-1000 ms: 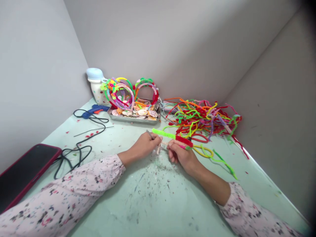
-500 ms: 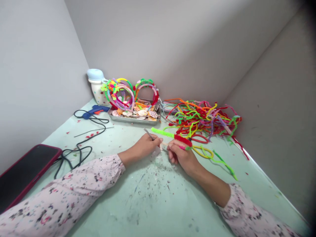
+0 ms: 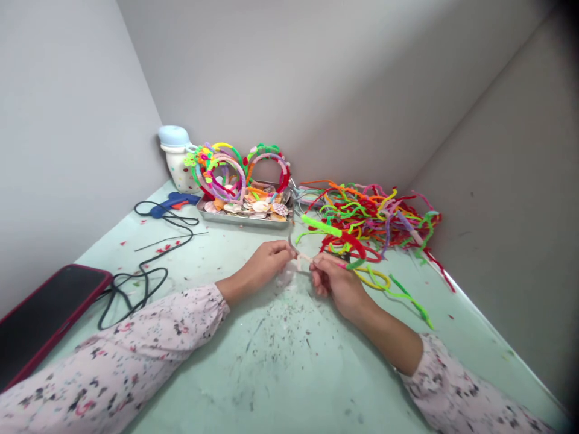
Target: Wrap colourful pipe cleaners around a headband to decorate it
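Note:
My left hand [image 3: 266, 262] and my right hand [image 3: 332, 280] meet at the middle of a pale green table [image 3: 289, 361], fingers pinched. Between them they hold a thin headband [image 3: 337, 238] partly wrapped in green and red fuzzy wire; its wrapped part arches up and to the right above my right hand. My left fingers pinch the bare grey end near a small whitish bit. My right fingers grip the band where pink and green wire ends stick out.
A heap of coloured fuzzy wires [image 3: 375, 217] lies behind my right hand. A metal tray [image 3: 246, 217] of shells with finished headbands [image 3: 239, 172] stands at the back, beside a white jar [image 3: 176, 157]. A blue glue gun [image 3: 174, 202] with black cord and a red-cased phone [image 3: 45, 313] lie left.
The wrapped band has swung from lying nearly level between my hands to arching upward and right. Both hands have stayed at the same spot, shifting slightly.

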{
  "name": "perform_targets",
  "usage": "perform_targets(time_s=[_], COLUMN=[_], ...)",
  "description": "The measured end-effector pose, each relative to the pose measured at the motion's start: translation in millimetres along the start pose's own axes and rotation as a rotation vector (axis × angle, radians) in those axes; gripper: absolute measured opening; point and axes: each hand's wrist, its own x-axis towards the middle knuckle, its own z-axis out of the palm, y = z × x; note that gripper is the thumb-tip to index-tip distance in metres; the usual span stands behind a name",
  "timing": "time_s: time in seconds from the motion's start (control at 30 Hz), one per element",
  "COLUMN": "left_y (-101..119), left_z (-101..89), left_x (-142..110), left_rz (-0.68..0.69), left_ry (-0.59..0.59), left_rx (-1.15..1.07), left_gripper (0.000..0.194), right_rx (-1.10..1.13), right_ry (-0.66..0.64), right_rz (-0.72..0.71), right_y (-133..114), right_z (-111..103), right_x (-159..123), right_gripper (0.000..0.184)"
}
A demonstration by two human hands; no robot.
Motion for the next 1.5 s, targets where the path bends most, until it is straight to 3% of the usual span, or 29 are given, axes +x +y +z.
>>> perform_targets(time_s=[0.13,0.3,0.97,1.5], left_y=[-5.6,-3.0,-0.9,7.5], left_z=[-1.3,2.8,2.6,7.5], left_x=[3.1,0.9,-2.0,-4.1], left_rz=[0.041,0.101,0.130,0.042], left_ry=[0.055,0.044,0.072,0.116], left_rx=[-0.007,0.017,-0.004,-0.040], left_gripper=[0.020,0.020,0.018,0.016], right_rx=[0.074,0.068,0.069,-0.039], right_ry=[0.026,0.015,-0.042,-0.042], right_rz=[0.018,0.018,0.003,-0.047], right_y=[0.3,1.0,0.5,5.6], right_z=[0.0,0.4,-0.7,2.4], right_x=[1.5,1.5,-0.7,-2.9], right_gripper=[0.013,0.013,0.014,0.017])
